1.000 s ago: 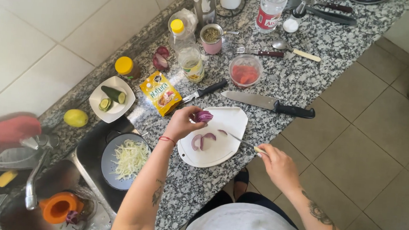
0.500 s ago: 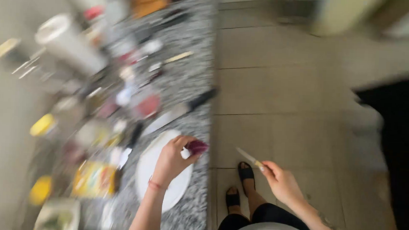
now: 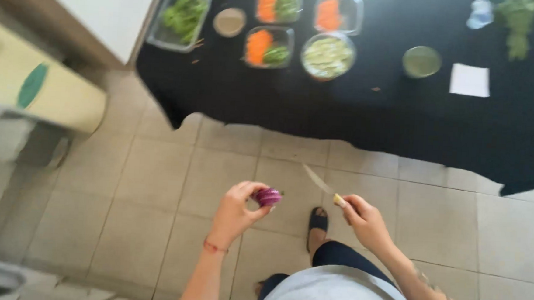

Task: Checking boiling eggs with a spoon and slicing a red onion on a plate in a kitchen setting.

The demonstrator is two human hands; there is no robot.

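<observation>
Beige tiled floor [image 3: 174, 181], black-clothed table [image 3: 354, 112], left hand [image 3: 236, 210] pinching red onion [image 3: 269, 197], right hand [image 3: 365, 221] gripping knife [image 3: 319, 182]

Kitchen: tiled floor [image 3: 174, 181], table [image 3: 354, 112] of chopped vegetables [image 3: 327, 54].

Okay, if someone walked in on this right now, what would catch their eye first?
Probably the left hand pinching a piece of purple onion over the tiled floor, with the right hand beside it holding a small knife pointing up-left. Beyond them, bright orange and green vegetables fill clear containers on a black-covered table.
</observation>
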